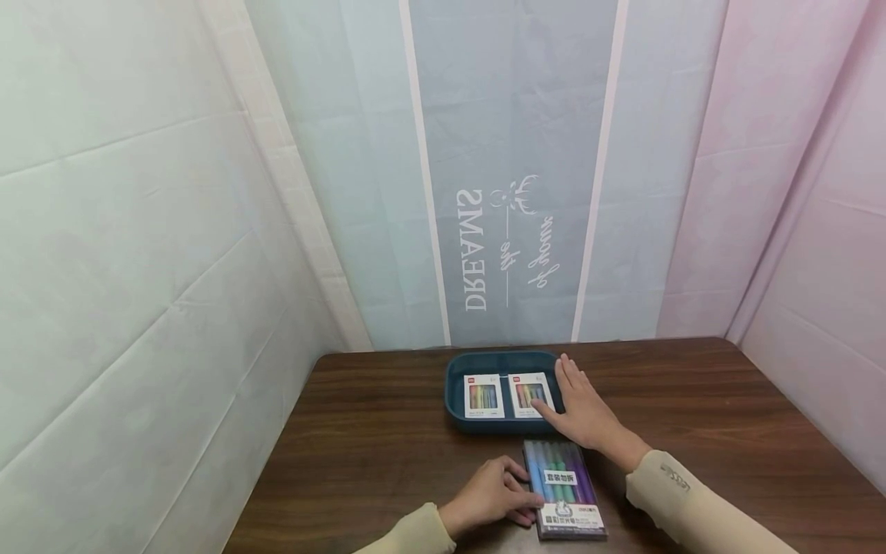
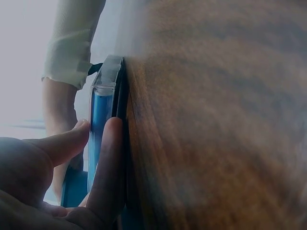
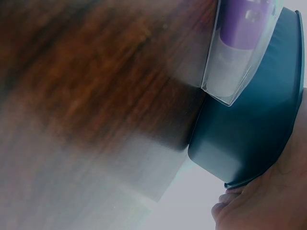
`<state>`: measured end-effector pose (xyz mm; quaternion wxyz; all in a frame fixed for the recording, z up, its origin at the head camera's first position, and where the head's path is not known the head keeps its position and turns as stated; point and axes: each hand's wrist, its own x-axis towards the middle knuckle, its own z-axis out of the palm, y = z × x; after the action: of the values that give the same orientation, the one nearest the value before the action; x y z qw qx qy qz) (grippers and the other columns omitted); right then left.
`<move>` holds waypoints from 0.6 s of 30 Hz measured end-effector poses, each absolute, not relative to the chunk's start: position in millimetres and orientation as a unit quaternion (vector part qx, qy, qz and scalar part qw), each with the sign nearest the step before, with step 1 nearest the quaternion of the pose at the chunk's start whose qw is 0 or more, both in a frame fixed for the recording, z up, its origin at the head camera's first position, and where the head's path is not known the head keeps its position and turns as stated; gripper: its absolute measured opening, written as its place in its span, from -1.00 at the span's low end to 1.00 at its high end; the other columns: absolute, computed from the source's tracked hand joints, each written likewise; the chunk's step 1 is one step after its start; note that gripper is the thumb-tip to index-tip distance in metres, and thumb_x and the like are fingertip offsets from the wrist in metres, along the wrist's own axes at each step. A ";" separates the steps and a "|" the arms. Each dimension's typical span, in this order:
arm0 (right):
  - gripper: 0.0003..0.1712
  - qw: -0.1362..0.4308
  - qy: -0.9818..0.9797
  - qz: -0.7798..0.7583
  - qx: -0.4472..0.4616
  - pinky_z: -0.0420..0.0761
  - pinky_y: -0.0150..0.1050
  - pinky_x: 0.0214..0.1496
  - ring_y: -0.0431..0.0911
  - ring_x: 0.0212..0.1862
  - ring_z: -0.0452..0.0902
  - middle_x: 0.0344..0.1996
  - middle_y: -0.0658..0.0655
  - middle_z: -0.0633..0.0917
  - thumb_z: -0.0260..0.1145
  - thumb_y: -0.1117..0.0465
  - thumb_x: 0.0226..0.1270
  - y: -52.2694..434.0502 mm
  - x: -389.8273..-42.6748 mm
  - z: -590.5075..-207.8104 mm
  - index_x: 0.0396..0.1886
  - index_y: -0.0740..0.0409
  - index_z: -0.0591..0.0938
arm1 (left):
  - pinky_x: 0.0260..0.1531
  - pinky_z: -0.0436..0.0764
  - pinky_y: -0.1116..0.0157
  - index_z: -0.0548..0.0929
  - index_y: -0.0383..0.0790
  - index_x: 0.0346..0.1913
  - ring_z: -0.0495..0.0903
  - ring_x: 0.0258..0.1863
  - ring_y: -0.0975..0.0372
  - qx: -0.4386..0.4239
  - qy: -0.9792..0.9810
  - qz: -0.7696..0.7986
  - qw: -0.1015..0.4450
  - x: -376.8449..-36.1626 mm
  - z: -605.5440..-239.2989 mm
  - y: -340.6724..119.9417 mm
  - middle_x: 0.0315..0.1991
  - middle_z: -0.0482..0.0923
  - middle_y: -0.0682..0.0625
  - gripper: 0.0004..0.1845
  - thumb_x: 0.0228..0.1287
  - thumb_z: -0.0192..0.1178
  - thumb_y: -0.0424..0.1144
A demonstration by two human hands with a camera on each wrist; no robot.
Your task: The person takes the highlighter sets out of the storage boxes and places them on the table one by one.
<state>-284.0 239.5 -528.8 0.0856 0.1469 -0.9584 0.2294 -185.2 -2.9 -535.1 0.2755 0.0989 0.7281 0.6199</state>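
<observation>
- Nearest me, the clear plastic pen case lies flat on the wood-grain table, the left hand pinching its edge.
- Right hand rests flat and relaxed on the dark blue tray, steadying it.
- Two glossy pen cards lie inside; best to lift the slick case level.

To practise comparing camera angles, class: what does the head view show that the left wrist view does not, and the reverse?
Only the head view shows the two small packs lying in the tray and the right hand on its rim. Only the left wrist view shows the left hand fingertips gripping the pen case's edge close up. Both show the case and the wooden table.
</observation>
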 end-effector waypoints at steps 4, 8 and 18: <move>0.24 0.087 -0.958 0.228 0.148 0.01 0.36 0.68 0.41 0.69 -0.12 0.69 0.51 -0.02 0.27 -0.36 0.54 240.0 -283.8 -527.5 0.67 0.54 0.02 | -0.45 0.81 0.27 0.58 -0.27 -0.03 0.81 -0.47 0.16 0.096 0.734 0.613 0.275 -185.3 -532.7 -2.0 -0.39 0.75 -0.15 -0.72 0.35 0.48 -0.43; 0.25 0.085 -0.958 0.231 0.149 0.01 0.37 0.68 0.41 0.69 -0.11 0.69 0.51 -0.02 0.25 -0.38 0.54 240.0 -282.7 -525.8 0.66 0.54 0.02 | -0.45 0.82 0.26 0.58 -0.27 -0.05 0.82 -0.46 0.12 0.092 0.736 0.613 0.272 -184.7 -531.9 -1.1 -0.40 0.75 -0.15 -0.73 0.34 0.48 -0.45; 0.23 0.084 -0.959 0.227 0.148 0.01 0.36 0.68 0.40 0.70 -0.12 0.69 0.51 -0.02 0.28 -0.33 0.54 240.7 -283.6 -525.1 0.66 0.54 0.02 | -0.44 0.81 0.29 0.59 -0.25 -0.08 0.81 -0.46 0.17 0.088 0.735 0.611 0.282 -184.1 -528.8 -1.3 -0.38 0.76 -0.14 -0.76 0.36 0.47 -0.44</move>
<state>-283.6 240.7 -525.1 0.0839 0.1479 -0.9588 0.2274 -184.1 -1.3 -528.8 0.2823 0.0884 0.7347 0.6105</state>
